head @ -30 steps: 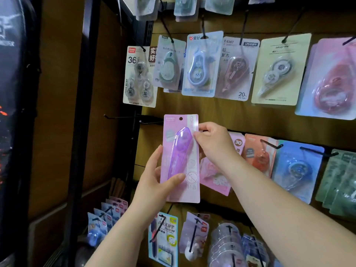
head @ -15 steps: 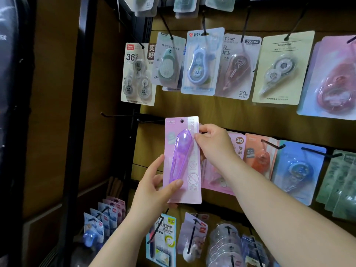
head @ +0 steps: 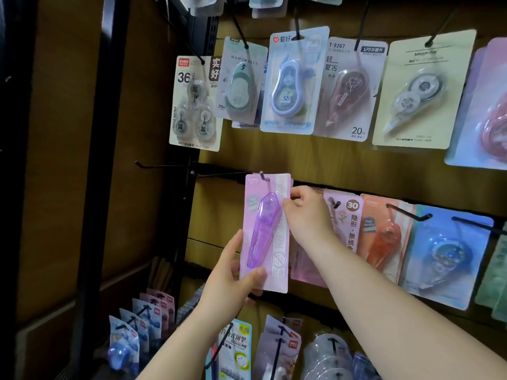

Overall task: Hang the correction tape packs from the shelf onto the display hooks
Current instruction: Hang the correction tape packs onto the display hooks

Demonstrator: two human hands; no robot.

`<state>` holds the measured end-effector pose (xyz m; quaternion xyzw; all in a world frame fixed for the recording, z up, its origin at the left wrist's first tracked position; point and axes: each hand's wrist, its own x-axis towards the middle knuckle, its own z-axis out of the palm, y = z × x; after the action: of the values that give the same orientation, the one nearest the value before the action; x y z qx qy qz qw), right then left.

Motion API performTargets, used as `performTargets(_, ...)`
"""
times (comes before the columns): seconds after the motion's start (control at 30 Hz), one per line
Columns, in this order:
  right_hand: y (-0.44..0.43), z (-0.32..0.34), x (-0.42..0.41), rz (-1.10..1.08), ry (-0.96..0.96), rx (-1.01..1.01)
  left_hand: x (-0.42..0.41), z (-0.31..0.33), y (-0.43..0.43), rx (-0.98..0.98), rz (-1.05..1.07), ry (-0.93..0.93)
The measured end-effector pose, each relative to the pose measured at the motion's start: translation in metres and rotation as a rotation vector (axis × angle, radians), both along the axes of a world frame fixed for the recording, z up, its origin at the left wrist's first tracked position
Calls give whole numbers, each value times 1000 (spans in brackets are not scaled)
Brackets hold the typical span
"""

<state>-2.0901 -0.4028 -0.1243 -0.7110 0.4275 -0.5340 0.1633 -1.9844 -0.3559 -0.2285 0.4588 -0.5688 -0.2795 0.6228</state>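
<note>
Fingers (head: 258, 272) of left hand (head: 227, 286) and right hand (head: 307, 212) pinch the glossy pink blister pack (head: 278, 259).

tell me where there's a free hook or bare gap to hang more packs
Two bare hooks jut out left of the purple pack, under the three-pack card. A bare wood strip runs between the rows. Crowded: the top row overlaps edge to edge, and right of the right hand packs sit shoulder to shoulder.
</note>
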Motion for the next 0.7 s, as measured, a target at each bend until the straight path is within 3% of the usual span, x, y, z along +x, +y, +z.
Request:
performTargets(0.4,-29,-9,11,-117,46,33,15,-3,-46,27,27,-31)
performTargets(0.7,13,-22,3,-69,280,186,27,-24,-17,29,248,3)
